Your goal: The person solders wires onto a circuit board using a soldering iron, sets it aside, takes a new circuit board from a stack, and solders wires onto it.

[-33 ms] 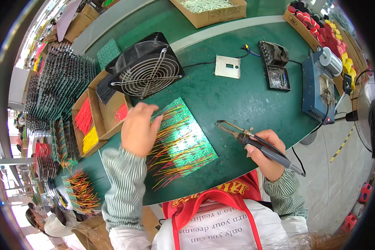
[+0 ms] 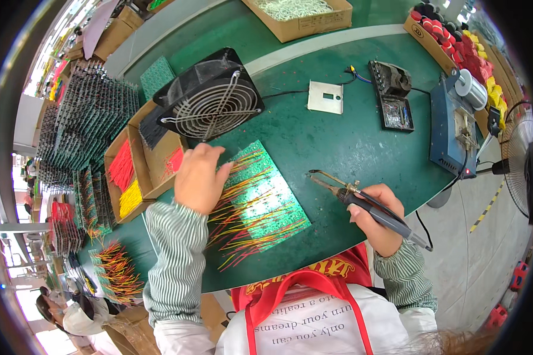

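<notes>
Green PCB panel (image 2: 276, 184) lies flat on the counter (image 2: 349, 148), nr its near edge, L of the middle; many red & yellow wires (image 2: 243, 239) lie across it and stick out past its L side. L hand (image 2: 196, 183) is over the upper L side of the panel; its fingers are bent, w/ a moderately wide gap to the thumb. If it touches the wires, I can't tell. R hand (image 2: 388, 238) has its fingers closed around the handle of a soldering iron (image 2: 384, 218), nr the counter's near edge; the tip points to the L, away from the person, a bit apart from the panel's R side. A black fan (image 2: 210, 109) stands beyond the panel. Cardboard tray (image 2: 154, 168) w/ wire bundles (image 2: 121, 168) is just L of the fan. Blue soldering stn. (image 2: 443, 121) w/ a solder reel (image 2: 472, 90) is at the counter's R edge.
</notes>
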A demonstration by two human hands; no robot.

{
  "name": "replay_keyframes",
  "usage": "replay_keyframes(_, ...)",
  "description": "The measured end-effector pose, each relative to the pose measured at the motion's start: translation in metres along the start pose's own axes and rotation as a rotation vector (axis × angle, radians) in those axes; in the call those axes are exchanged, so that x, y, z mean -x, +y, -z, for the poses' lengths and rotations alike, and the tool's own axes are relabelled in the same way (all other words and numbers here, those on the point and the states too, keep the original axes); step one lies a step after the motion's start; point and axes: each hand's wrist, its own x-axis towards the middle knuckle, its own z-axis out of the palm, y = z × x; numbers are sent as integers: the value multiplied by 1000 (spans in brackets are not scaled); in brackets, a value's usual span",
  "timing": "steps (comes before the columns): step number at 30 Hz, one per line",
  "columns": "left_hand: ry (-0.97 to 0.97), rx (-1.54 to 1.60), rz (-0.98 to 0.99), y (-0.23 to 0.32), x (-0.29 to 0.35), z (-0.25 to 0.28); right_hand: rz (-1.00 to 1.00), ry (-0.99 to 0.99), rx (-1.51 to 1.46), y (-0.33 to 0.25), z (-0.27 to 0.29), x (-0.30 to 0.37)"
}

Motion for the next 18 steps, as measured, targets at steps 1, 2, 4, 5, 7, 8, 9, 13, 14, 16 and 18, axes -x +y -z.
replay_keyframes(1, 11, -8, -3, -10, -4, -7, -4, 20, -18, 2, -3, -2)
replay_keyframes(2, -130, 68, 17, -18, -7, -11, 11, 18, -28, 3, -5, -3)
replay_keyframes(4, -259, 133, 32, -28, -12, -10, 10, 16, -14, 4, -6, -4)
replay_keyframes(5, -304, 245, 55, -30, -11, -8, 38, 18, 13, 5, -6, -4)
replay_keyframes(7, -373, 496, 143, -35, -3, -2, 45, 25, 7, 7, -7, -6)
replay_keyframes(8, -387, 561, 169, -36, 6, 5, 36, 31, 7, 7, -8, -7)
replay_keyframes(9, -447, 822, 308, -39, 16, 12, 33, 31, -17, 6, -10, -8)
replay_keyframes(13, -409, 1261, 530, -39, 70, 50, 37, 8, -12, 2, -13, -9)
replay_keyframes(14, -291, 1262, 585, -36, 86, 57, 53, -15, -21, 0, -15, -9)
replay_keyframes(16, -119, 1227, 649, -46, 122, 78, 29, -6, -40, -4, -18, -8)
replay_keyframes(18, 171, 1173, 799, -65, 164, 99, 10, -29, -81, -2, -23, -8)
